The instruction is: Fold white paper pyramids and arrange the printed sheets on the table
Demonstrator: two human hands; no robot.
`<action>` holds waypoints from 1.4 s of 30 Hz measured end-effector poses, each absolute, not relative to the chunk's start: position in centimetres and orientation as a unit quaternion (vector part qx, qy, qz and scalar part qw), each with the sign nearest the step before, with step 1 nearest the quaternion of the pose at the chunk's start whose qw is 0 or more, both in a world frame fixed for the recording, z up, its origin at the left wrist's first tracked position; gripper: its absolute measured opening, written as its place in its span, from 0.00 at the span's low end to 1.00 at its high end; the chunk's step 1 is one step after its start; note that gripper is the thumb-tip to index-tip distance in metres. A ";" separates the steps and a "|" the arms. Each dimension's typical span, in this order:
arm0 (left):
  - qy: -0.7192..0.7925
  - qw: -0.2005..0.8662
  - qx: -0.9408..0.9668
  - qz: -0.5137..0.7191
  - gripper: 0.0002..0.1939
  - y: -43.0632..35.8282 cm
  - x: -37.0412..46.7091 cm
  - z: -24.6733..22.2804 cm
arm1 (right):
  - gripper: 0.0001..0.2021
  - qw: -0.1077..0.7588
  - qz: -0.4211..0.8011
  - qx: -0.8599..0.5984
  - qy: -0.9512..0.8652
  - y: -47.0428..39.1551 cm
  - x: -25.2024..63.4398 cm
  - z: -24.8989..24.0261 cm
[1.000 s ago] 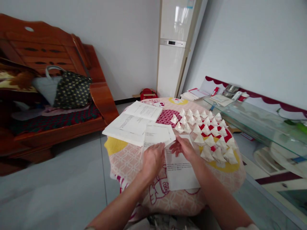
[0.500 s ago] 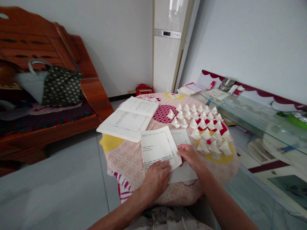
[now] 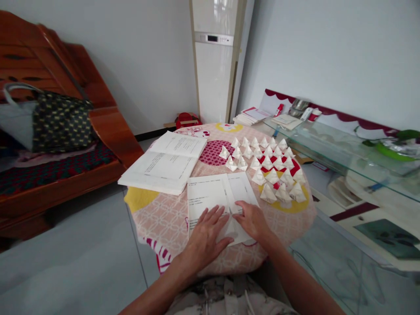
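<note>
A printed sheet of paper [image 3: 205, 192] lies on the round table in front of me, with a lengthwise line like a crease or edge down its middle. My left hand [image 3: 210, 229] rests flat on the lower part of the sheet, fingers spread. Over the right part of the paper is my right hand [image 3: 251, 218], its index finger and thumb apart and touching the surface, the other fingers curled under. Several folded paper pyramids [image 3: 267, 162] stand in rows to the right. An open stack of printed pages [image 3: 164, 162] lies at the left.
A patterned tablecloth [image 3: 157, 216] covers the table. On the right runs a glass shelf [image 3: 328, 135] carrying papers, a cup and a green dish. A wooden bench [image 3: 105, 124] with bags [image 3: 62, 122] stands left; a tall white air conditioner [image 3: 215, 78] stands behind.
My right hand has let go of the paper edge it was pinching, and the lifted part now lies flat. The left hand's fingers have spread. The view has shifted slightly right.
</note>
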State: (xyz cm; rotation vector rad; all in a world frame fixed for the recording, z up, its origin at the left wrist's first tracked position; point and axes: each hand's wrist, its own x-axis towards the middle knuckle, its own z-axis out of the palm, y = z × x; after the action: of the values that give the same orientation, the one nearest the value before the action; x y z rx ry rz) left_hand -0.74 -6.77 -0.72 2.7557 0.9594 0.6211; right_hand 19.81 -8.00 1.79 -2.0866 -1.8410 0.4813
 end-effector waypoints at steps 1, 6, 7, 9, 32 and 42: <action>0.327 0.064 0.923 0.193 0.32 -6.3 -0.5 -0.9 | 0.20 0.152 0.167 -0.727 -0.648 -8.2 19.7 1.9; 0.351 0.007 0.925 0.143 0.35 -4.7 0.2 -2.2 | 0.16 0.245 0.181 -0.723 -0.620 -10.5 19.9 2.0; 0.349 0.004 0.926 0.140 0.35 -4.5 0.2 -2.4 | 0.15 0.283 0.191 -0.715 -0.610 -11.3 19.9 2.0; 0.347 0.004 0.928 0.135 0.34 -4.4 0.1 -2.6 | 0.13 0.345 0.213 -0.697 -0.592 -13.1 19.7 2.1; 0.361 0.016 0.924 0.127 0.32 -4.1 0.0 -2.2 | 0.12 0.256 0.149 -0.827 -0.477 -11.6 26.0 0.9; 0.389 0.007 0.914 0.115 0.31 -3.7 -0.3 -1.9 | 0.11 0.232 0.121 -0.843 -0.471 -11.7 26.5 0.7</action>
State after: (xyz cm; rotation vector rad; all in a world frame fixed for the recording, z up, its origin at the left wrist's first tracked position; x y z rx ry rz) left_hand -0.30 -3.65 -1.88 2.8592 1.2158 0.3582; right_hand 26.49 -11.73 0.69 -2.3162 -1.2936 0.3339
